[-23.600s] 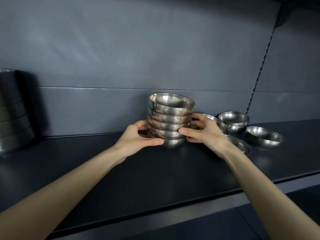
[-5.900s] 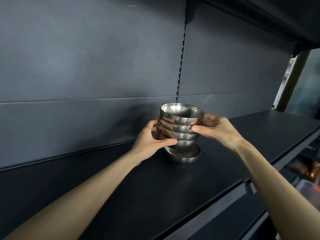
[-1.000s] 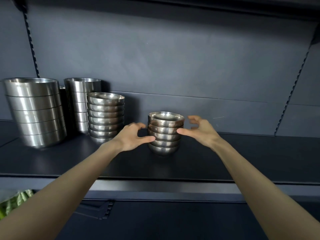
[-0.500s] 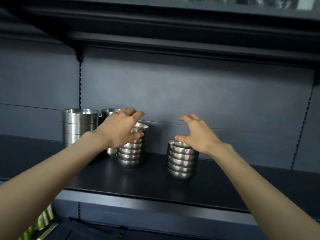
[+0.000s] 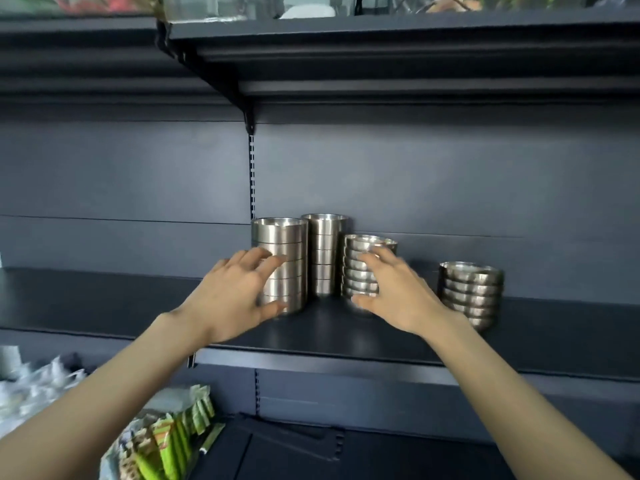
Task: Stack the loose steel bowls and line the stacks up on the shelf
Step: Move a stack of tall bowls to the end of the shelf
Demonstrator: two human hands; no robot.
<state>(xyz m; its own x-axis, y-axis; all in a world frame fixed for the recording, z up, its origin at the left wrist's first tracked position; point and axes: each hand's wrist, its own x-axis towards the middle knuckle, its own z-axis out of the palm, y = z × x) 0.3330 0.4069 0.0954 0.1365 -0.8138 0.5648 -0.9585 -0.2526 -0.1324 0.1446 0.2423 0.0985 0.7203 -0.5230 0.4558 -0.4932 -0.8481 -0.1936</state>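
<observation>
Dark-grey shelf (image 5: 86,299) spans the frame, with a matching back panel (image 5: 450,185) behind it and an upper shelf (image 5: 381,39) on brackets overhead. Four steel stacks stand on it, all upright. Three are packed into a row along the back edge near the middle: a wide straight-sided stack (image 5: 284,244), then a narrow stack (image 5: 323,254) that is the tallest, then a bowl stack (image 5: 360,271). These three look to be touching or just beside each other. The lone bowl stack (image 5: 471,292) stands well apart toward the right end. Its base looks closer to the front edge than the row's, though the wide lens may be exaggerating that. Left hand (image 5: 239,292) has its fingers spread in front of the wide stack and holds nothing. Right hand (image 5: 394,296) is also spread and empty, in front of the bowl stack. Motion blur means contact with the steel cannot be told for either hand. Key relation: the lone stack lies right of the right hand, so that hand is the nearer one. Judgement: stacking looks done and alignment is what's left, so the lone stack likely needs sliding left and back to close the gap. The risk there is the top bowls skating off. Green packets (image 5: 166,441) sit blurred below the shelf at lower left.
</observation>
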